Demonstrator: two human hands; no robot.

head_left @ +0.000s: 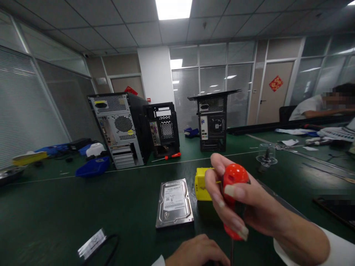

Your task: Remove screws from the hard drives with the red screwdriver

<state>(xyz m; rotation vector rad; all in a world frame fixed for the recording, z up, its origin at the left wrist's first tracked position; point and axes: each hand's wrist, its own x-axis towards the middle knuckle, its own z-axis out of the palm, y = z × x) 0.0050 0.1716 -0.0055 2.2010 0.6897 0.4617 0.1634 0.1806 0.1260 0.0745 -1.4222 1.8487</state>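
Right hand (249,208), grip clenched round red screwdriver (234,175) — hard drive (174,202) lying nearby

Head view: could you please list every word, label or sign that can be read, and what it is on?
No text reads clearly.
Hard drive label: printed lines, too blurred.
Red door sign: character too small.
Yellow sticker on the computer case: unreadable.
Red screwdriver handle: no text.

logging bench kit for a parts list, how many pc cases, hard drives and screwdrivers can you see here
pc case: 3
hard drive: 1
screwdriver: 2 (one gripped in the right hand, one lying by the cases)
total: 6
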